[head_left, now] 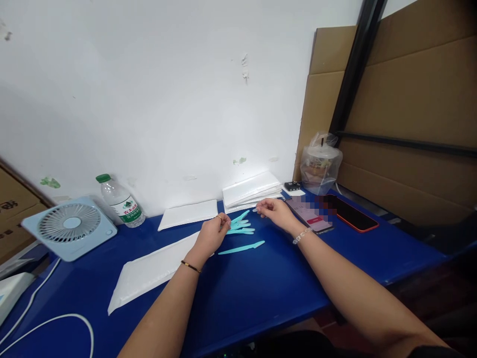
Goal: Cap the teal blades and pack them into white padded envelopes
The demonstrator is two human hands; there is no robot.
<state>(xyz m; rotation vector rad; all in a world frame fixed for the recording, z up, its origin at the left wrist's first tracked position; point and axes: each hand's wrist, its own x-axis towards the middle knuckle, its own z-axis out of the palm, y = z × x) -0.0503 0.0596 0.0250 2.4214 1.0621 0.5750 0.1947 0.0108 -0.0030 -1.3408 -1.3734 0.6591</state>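
Observation:
My left hand (215, 232) is closed on several teal eyebrow razors (240, 224), their ends fanned out to the right over the table. Just to the right, my right hand (276, 213) pinches a small translucent piece (255, 210) between thumb and fingertips; its exact kind is too small to make out. One loose teal eyebrow razor (241, 247) lies on the blue table below the hands, touched by neither. A long white padded packet (156, 266) lies flat, partly beneath my left hand and forearm.
Behind the hands are a stack of white packets (251, 191) and another white packet (188, 214). A fan (70, 223) and a water bottle (122, 201) stand left. Right are a lit phone (307, 211), an orange-edged phone (352, 214) and a bagged cup (321, 166).

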